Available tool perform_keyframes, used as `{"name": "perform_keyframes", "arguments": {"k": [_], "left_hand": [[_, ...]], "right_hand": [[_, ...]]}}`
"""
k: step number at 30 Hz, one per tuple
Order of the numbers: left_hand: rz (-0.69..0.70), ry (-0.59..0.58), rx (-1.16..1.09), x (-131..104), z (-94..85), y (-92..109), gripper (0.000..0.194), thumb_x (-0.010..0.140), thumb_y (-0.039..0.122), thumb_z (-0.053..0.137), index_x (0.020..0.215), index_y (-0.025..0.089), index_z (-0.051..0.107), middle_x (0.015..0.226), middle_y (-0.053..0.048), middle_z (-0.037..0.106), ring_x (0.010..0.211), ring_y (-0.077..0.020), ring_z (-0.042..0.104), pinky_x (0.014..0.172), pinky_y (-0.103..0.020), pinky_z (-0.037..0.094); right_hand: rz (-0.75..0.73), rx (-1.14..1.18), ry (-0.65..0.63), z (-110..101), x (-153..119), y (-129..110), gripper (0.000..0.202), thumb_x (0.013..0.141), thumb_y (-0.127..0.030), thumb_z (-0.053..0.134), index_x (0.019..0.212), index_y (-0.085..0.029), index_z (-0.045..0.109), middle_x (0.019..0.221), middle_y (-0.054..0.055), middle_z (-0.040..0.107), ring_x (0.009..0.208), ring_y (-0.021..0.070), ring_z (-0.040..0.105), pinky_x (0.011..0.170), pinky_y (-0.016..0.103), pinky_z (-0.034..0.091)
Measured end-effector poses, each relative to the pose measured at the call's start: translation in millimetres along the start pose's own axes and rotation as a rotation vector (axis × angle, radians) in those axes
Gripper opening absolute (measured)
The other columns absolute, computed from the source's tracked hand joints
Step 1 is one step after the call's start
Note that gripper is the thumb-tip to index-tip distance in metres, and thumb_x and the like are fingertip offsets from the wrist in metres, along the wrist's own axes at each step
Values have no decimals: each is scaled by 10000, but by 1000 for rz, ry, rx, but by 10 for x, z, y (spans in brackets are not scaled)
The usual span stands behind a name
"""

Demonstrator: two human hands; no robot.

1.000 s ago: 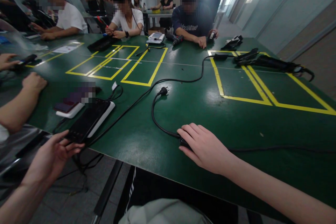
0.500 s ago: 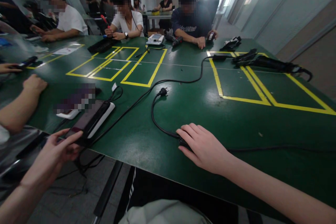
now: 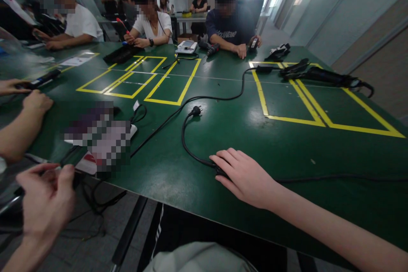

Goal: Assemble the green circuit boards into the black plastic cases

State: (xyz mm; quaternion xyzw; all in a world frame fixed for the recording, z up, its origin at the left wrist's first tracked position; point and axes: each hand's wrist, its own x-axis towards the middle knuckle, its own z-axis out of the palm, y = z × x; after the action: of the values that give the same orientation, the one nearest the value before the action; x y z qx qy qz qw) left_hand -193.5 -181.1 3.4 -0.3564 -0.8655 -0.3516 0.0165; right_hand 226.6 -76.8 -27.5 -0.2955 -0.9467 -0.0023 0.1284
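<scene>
The right hand (image 3: 244,177) is covering a black corded block (image 3: 219,171) — grip hidden; the left hand (image 3: 46,199) is hovering half-curled — contents unclear.

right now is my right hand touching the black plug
Apart: the head view shows bare green tabletop between your right hand and the black plug.

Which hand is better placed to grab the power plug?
Likely the right hand: the power plug is closer to it, and its cord leads there; the left hand is farther away.
</scene>
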Motion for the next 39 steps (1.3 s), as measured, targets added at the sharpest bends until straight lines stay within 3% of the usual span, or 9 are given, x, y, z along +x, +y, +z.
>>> {"name": "perform_keyframes", "arguments": {"k": [4, 7, 11, 14, 17, 22, 28, 33, 39], "left_hand": [[574, 107, -308, -464, 152, 355, 187, 854, 385, 640, 925, 283, 500, 750, 63, 518, 571, -153, 496, 561, -276, 405], [1032, -273, -462, -841, 499, 1024, 123, 881, 214, 606, 984, 269, 567, 671, 47, 567, 572, -163, 561, 583, -297, 469], [1201, -533, -518, -1159, 1004, 1910, 160, 973, 255, 515, 1061, 198, 636, 980, -86, 727, 918, -238, 678, 801, -377, 544], [1341, -669, -412, -1269, 1287, 2273, 281, 1005, 342, 532, 1189, 165, 650, 1235, -127, 711, 1149, -277, 655, 986, -423, 524], [1445, -810, -344, -1317, 1470, 2403, 407, 1016, 389, 571, 1315, 117, 621, 1342, -154, 681, 1276, -285, 618, 1107, -423, 473], [1371, -974, -231, -1329, 1610, 2450, 529, 1073, 492, 491, 1445, 125, 572, 1461, -162, 630, 1430, -298, 526, 1184, -470, 428], [1430, -917, -256, -1369, 1620, 2406, 552, 1021, 587, 559, 1322, 141, 685, 1418, -162, 662, 1417, -324, 539, 1224, -510, 375], [1406, -948, -243, -1347, 1621, 2431, 528, 1024, 575, 566, 1296, 144, 705, 1420, -154, 666, 1402, -316, 557, 1228, -492, 374], [1223, -1119, -311, -1248, 1657, 2522, 538, 1145, 407, 237, 1254, 167, 706, 1297, -79, 751, 1248, -214, 678, 1111, -366, 491]], "right_hand": [[8, 4, -7, -23, 9, -20, 411, 1056, -297, 476, 1368, -65, 609, 1236, 214, 692, 1044, 313, 633, 855, 478, 554], [24, 100, 18, -30, 13, -1, 441, 1051, -302, 484, 1434, -100, 568, 1305, 212, 678, 1158, 326, 624, 952, 515, 543], [21, 291, 113, 26, -40, 91, 439, 1060, -263, 403, 1460, -136, 532, 1345, 190, 663, 1216, 292, 630, 1013, 494, 548], [26, 274, 146, 104, -136, 187, 481, 1014, -189, 377, 1462, -139, 546, 1333, 181, 672, 1197, 289, 645, 1008, 492, 562], [-6, 106, 72, 169, -231, 264, 555, 957, -151, 420, 1499, -146, 540, 1325, 167, 691, 1181, 318, 655, 1037, 544, 542], [-11, -68, 73, 175, -249, 276, 642, 941, -131, 408, 1581, -152, 460, 1400, 161, 674, 1265, 352, 621, 1101, 619, 490], [-10, -138, 28, 131, -171, 167, 730, 919, -82, 409, 1643, -150, 348, 1541, 157, 572, 1387, 351, 558, 1144, 603, 471], [27, -37, 26, 94, -143, 182, 733, 913, -80, 415, 1641, -151, 360, 1553, 156, 560, 1398, 355, 555, 1148, 606, 475], [182, 225, 106, 103, -157, 256, 535, 1021, -156, 337, 1512, -127, 546, 1377, 170, 692, 1243, 298, 669, 1023, 523, 582]]}}
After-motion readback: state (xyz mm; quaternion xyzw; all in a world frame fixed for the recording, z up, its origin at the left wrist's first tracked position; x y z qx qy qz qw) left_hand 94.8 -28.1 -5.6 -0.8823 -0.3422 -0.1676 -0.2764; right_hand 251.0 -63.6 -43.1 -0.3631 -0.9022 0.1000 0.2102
